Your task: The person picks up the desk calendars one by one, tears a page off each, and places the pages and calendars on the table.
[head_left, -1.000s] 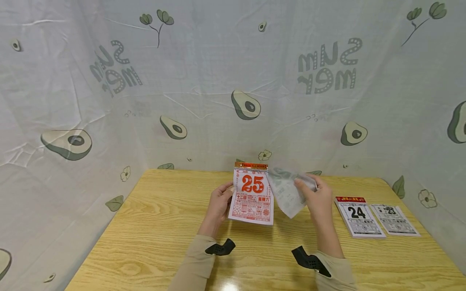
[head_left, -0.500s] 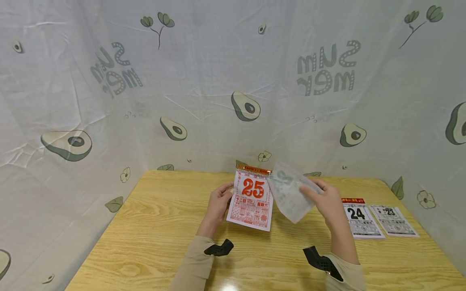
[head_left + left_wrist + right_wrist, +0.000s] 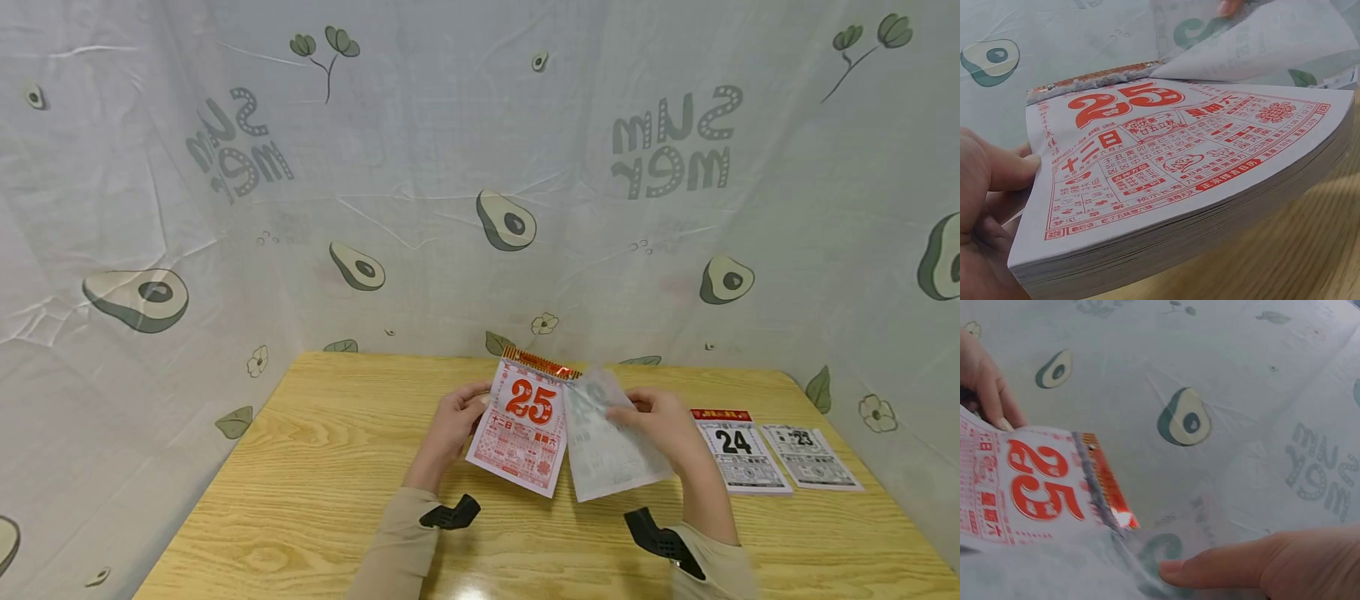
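A thick tear-off calendar (image 3: pixel 517 446) with a red 25 on its top page is tilted above the table. My left hand (image 3: pixel 453 425) grips its left edge, thumb on the front; in the left wrist view the thick page stack (image 3: pixel 1166 244) shows. A thin, see-through page (image 3: pixel 611 467) hangs to the right of the pad, and my right hand (image 3: pixel 663 425) pinches it with the thumb in front. In the right wrist view this page (image 3: pixel 1041 569) meets the right end of the red-gold binding strip (image 3: pixel 1110 481); whether it is still joined there I cannot tell.
On the right of the wooden table (image 3: pixel 315 492) lies a second calendar (image 3: pixel 742 467) with a black 24. Beside it is a loose page (image 3: pixel 813 462) marked 23. A white curtain (image 3: pixel 435 292) printed with avocados hangs behind and at the sides.
The calendar has tilted clockwise and its top has shifted right. The thin page has swung to hang lower, its bottom edge now spread out. My right hand has moved right and slightly down.
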`<action>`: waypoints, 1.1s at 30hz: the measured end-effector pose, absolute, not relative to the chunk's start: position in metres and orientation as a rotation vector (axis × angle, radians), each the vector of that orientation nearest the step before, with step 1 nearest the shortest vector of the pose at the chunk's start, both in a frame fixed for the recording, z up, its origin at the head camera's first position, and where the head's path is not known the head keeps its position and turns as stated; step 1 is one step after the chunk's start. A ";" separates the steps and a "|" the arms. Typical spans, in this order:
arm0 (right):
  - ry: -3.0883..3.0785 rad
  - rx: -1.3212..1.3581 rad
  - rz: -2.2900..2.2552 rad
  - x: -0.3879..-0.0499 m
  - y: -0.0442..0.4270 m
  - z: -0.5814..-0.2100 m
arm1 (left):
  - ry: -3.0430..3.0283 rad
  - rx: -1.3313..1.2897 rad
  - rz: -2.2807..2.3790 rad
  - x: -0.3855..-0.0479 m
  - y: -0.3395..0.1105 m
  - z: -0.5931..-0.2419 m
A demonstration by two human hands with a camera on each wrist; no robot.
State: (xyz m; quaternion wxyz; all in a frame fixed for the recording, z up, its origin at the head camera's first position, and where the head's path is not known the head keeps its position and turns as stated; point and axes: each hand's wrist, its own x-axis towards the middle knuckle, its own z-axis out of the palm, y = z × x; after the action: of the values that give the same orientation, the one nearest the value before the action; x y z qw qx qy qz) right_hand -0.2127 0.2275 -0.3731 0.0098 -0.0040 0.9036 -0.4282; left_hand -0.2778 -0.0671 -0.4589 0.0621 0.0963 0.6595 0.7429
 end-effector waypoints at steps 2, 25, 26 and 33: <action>2.869 -0.007 -1.267 -0.215 0.223 -0.375 | 1.998 0.322 2.220 -0.277 -0.065 -0.460; 3.710 -0.041 -0.678 -0.227 0.196 -0.401 | 1.986 0.343 2.200 -0.271 -0.050 -0.462; 3.753 -0.069 -0.667 -0.228 0.195 -0.402 | 1.979 0.340 2.206 -0.271 -0.050 -0.462; 3.856 -0.105 -0.646 -0.230 0.187 -0.408 | 1.940 0.285 2.246 -0.271 -0.048 -0.463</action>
State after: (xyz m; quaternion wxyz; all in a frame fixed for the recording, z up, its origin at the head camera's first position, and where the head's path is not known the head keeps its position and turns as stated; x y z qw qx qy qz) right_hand -0.2298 0.1874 -0.4075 -0.3753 -0.0248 0.9138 -0.1530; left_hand -0.2712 -0.0481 -0.4629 0.0798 0.0954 0.6485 0.7510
